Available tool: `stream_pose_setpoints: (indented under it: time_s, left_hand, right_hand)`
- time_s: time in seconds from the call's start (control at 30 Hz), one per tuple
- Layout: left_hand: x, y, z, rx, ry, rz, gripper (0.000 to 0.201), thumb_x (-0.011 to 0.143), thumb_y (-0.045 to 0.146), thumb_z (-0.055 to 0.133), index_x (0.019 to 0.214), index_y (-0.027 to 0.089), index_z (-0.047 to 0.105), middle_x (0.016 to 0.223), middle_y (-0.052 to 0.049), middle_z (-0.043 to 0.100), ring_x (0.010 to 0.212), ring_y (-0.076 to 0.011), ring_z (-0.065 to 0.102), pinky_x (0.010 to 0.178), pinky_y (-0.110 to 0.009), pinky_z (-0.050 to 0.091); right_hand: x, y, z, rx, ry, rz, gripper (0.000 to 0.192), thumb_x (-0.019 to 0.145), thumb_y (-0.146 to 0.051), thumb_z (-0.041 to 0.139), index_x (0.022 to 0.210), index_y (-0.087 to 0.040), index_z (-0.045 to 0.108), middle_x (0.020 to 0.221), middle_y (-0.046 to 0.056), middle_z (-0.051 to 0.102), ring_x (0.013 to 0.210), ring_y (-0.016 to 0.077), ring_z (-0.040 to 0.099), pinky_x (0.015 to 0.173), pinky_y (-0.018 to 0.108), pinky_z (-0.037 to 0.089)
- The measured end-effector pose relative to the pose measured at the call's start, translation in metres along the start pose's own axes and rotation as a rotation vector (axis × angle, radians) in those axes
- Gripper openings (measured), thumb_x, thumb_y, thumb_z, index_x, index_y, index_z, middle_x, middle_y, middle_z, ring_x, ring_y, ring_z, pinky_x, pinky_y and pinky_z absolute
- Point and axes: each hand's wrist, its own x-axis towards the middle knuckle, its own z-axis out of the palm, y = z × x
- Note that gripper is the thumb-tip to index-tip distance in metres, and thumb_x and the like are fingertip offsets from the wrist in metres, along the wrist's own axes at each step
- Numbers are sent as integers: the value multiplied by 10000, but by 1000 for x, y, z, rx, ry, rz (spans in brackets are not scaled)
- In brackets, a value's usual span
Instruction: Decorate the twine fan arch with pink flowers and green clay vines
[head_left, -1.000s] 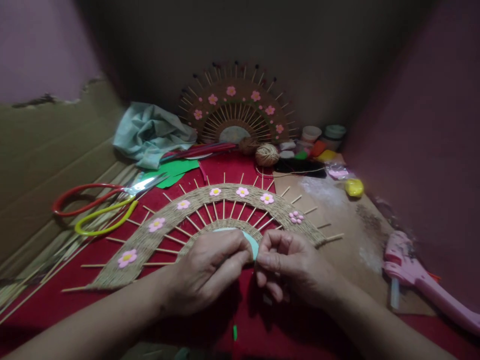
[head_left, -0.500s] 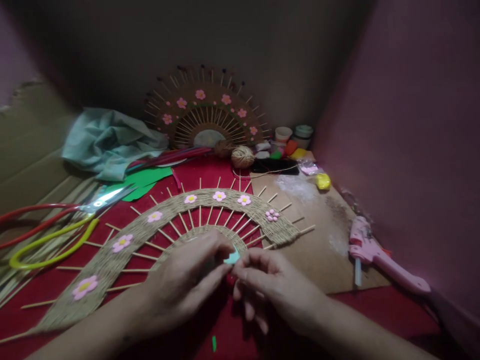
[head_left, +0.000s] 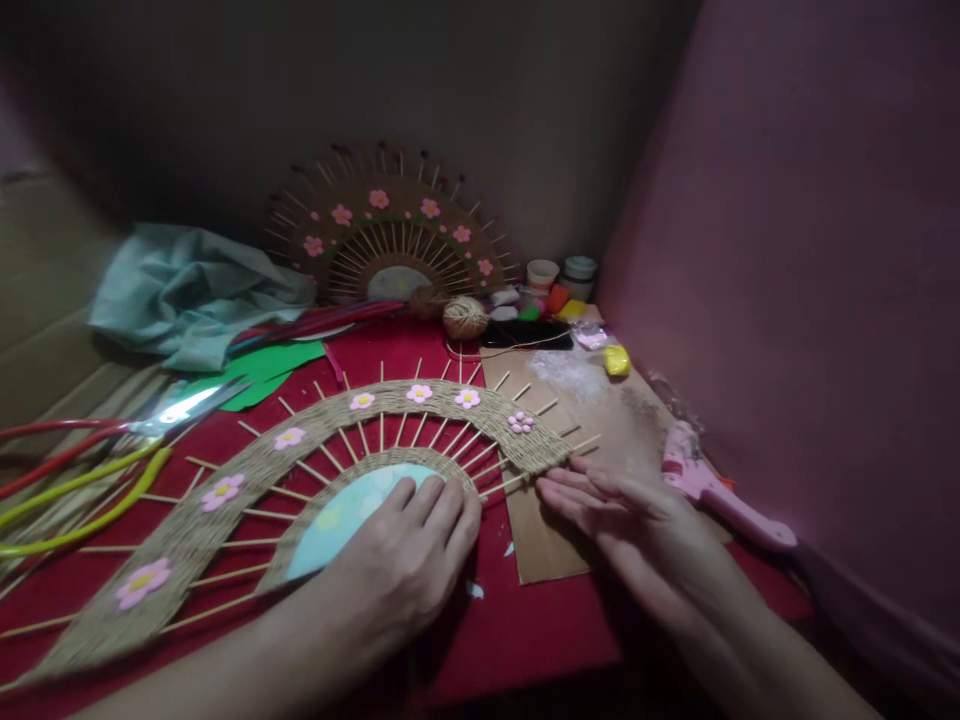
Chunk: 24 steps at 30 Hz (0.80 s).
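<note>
A half-round woven fan [head_left: 180, 550] of twine over thin sticks, with pink clay flowers along its band, lies before me. At its centre is a light blue half-disc [head_left: 334, 535] with a pale yellowish spot. My left hand [head_left: 409, 560] rests palm down over the right part of this half-disc. Its fingers are bent and close together, and their tips are hidden. My right hand [head_left: 637, 525] is open by the fan's right end, palm turned sideways, with fingers stretched toward the lowest stick. Nothing shows in it. Small light blue scraps [head_left: 475, 590] lie between my hands on the red cloth [head_left: 540, 635].
Scissors [head_left: 169, 415] with red and yellow handles lie left, near green sheets [head_left: 259, 372]. A pink glue gun [head_left: 724, 490] sits right, beyond the cardboard [head_left: 551, 555]. Behind are a twine ball [head_left: 465, 318], a finished flowered fan [head_left: 401, 218], cloth [head_left: 195, 290] and yellow clay [head_left: 616, 361].
My hands have parted from the light blue piece they pinched together. The left lies on the fan's centre; the right has moved right and opened. The view has turned slightly right.
</note>
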Motion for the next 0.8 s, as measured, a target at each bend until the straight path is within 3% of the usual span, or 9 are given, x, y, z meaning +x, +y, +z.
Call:
stream_pose_setpoints:
  time_s: [0.2, 0.33, 0.43, 0.57, 0.67, 0.8]
  left_hand:
    - [-1, 2, 1, 34, 134, -34, 377, 876, 51, 352, 1156, 26, 603, 1074, -214, 641, 952, -335, 590, 799, -486, 460]
    - [2, 1, -3, 44, 124, -44, 383, 870, 43, 348, 1153, 27, 605, 1034, -212, 654, 907, -328, 606, 788, -485, 476]
    - [1, 1, -6, 49, 89, -25, 396, 863, 40, 342, 1177, 9, 581, 1046, -233, 642, 913, -341, 603, 783, -500, 488]
    - [-1, 1, -8, 30, 93, -24, 401, 868, 43, 355, 1222, 18, 541, 1093, -225, 619, 967, -333, 580, 829, -499, 486]
    - [0, -5, -12, -127, 77, -44, 351, 882, 51, 363, 1172, 48, 562, 1052, -181, 624, 929, -285, 576, 823, -460, 502]
    - [12, -24, -22, -467, 74, -212, 238, 945, 187, 402, 1077, 120, 588, 1037, -115, 625, 929, -218, 588, 815, -383, 529]
  right_hand:
    - [15, 6, 14, 233, 5, 65, 202, 613, -28, 622, 767, -145, 562, 827, 89, 673, 887, 226, 673, 882, 373, 537]
    - [33, 3, 30, 348, -4, 131, 155, 668, -37, 535, 744, -173, 542, 728, 35, 641, 724, 146, 636, 830, 305, 541]
    - [45, -2, 42, 367, -41, 186, 122, 699, -65, 503, 704, -182, 533, 651, 20, 611, 655, 151, 610, 800, 357, 545]
    - [52, -4, 49, 344, -118, 208, 158, 685, -66, 492, 762, -160, 592, 690, 54, 639, 755, 207, 636, 778, 424, 540]
    - [53, -1, 48, 318, -210, 181, 231, 658, -56, 504, 836, -136, 629, 753, 75, 667, 843, 236, 643, 803, 446, 527]
    - [56, 5, 45, 341, -224, 158, 281, 661, -50, 485, 886, -128, 634, 757, 77, 673, 850, 242, 644, 827, 460, 519]
